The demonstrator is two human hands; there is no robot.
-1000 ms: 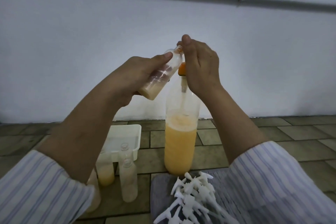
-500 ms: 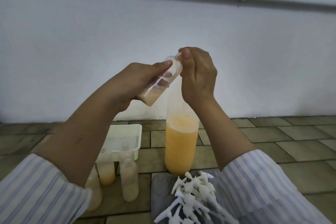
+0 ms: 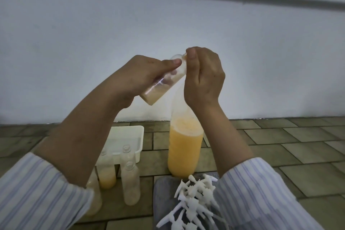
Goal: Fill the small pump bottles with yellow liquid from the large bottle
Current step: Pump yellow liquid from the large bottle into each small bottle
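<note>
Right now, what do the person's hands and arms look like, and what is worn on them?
Both hands, left hand and right hand, are bare: no gloves, rings or watch visible. White sleeves with thin blue stripes, left sleeve and right sleeve, are pushed up, leaving the forearms uncovered.

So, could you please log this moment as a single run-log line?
left hand grips tilted small bottle | right hand pinches at its neck | large bottle upright on floor, partly full

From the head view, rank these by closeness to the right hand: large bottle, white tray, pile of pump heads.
From the right hand:
1. Large bottle, directly below the hand.
2. White tray, lower left on the floor.
3. Pile of pump heads, at the bottom, nearest the camera.
</note>
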